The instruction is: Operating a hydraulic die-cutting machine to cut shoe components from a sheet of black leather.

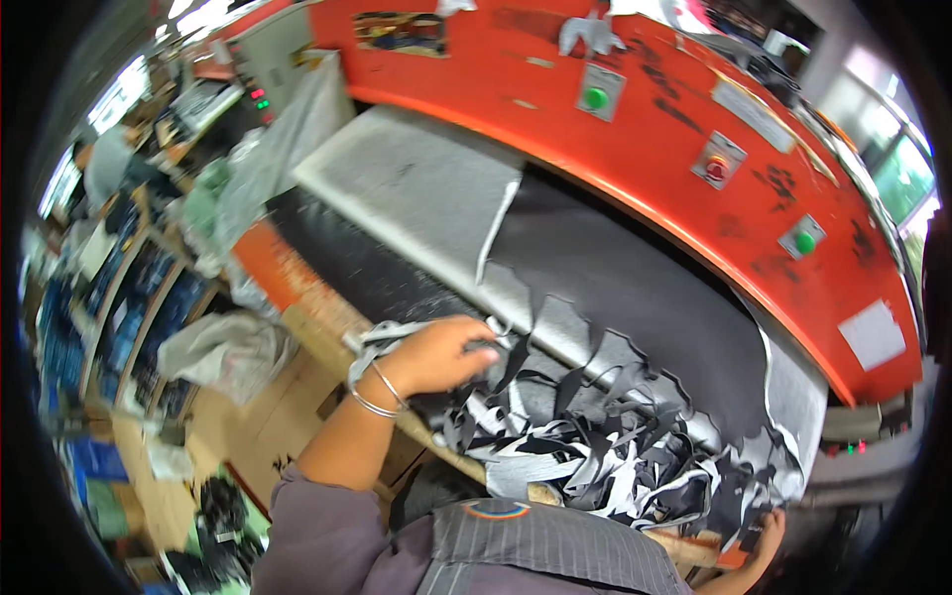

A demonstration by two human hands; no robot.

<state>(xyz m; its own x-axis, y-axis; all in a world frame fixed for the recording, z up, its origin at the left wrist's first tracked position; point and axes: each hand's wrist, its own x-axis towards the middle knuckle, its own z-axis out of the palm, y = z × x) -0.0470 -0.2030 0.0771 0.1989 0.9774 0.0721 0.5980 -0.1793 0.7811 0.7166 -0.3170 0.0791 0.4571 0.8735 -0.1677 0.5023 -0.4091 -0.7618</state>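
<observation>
A large black sheet (635,288), leather-like with a pale underside, lies on the grey machine bed (416,164). Its near edge is cut into ragged notches. In front of it is a tangled heap of black and white offcut strips (605,466). My left hand (446,352), wearing bangles, is closed at the left of the heap. A pale strip shows at its fingertips, and more strips hang behind the wrist. Far to the right, my right hand (769,540) pinches a dark scrap at the heap's end; its fingers are partly hidden.
Behind the bed runs a red machine beam (664,169) with green buttons and a red button (715,170). A worn orange-and-wood edge (297,297) borders the near side. At left stand a rack of dark blue pieces (129,307), a pale sack (228,352) and a person (111,169).
</observation>
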